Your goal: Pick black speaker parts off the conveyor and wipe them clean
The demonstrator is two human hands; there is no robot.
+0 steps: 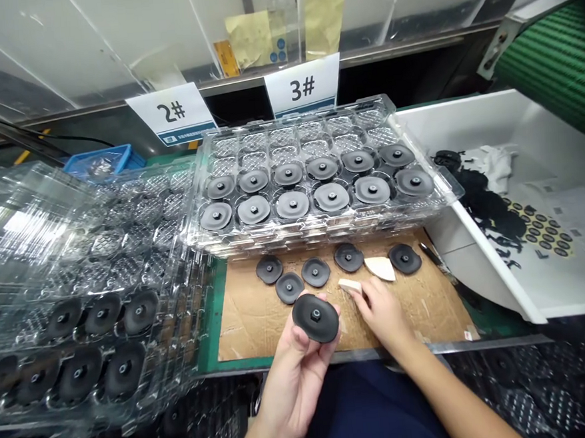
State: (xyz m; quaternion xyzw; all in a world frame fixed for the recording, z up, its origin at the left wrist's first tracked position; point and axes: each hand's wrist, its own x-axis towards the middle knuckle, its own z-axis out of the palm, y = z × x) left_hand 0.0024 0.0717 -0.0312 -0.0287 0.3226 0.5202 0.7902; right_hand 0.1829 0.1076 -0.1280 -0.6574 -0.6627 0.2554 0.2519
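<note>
A black disc-shaped part [310,326] with a small metal-ringed hub is held face up in my left hand [297,372], low in the middle of the head view. My right hand [385,312] pinches a small cream-coloured block [350,285] just above the cardboard. Beyond that hand lies a cream wedge-shaped pad [380,268], between a black disc [349,258] and another black disc [405,258]. Further discs [315,272] rest on the cardboard sheet [249,322] to the left.
Stacked clear trays [293,229] holding black discs stand behind the cardboard; more trays [168,308] are at left. A white bin [501,264] with black pieces and a sheet of oval stickers [538,227] is at right. A dark pen-like tool [431,254] lies near it.
</note>
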